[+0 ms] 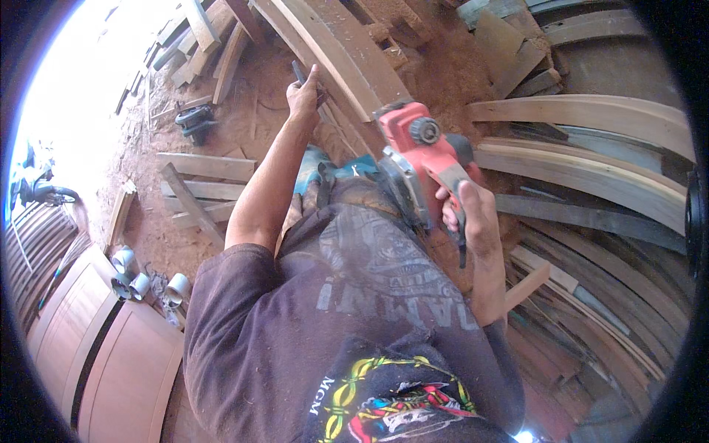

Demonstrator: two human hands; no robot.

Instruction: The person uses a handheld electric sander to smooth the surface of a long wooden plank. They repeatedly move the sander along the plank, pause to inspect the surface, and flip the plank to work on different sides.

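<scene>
My right hand point(473, 218) is wrapped round the rear handle of a red electric hand planer point(421, 151). The planer is tilted up off the wood, with its black knob and grey metal base showing, slightly blurred. Out in front, my left hand point(304, 97) is closed on a dark, narrow stick-like thing point(298, 71); its kind does not show. That hand is beside the long wooden beam point(347, 55), whose near end lies just left of the planer's front. Whether the hand touches the beam I cannot tell.
Curved boards point(583, 166) are stacked along the right. A dark power tool point(194, 122) sits on the sawdust-covered ground to the left, near loose planks point(207, 166). Cans point(177, 286) stand by wooden panels point(133, 369) at lower left. Offcuts point(509, 52) are piled at the back right.
</scene>
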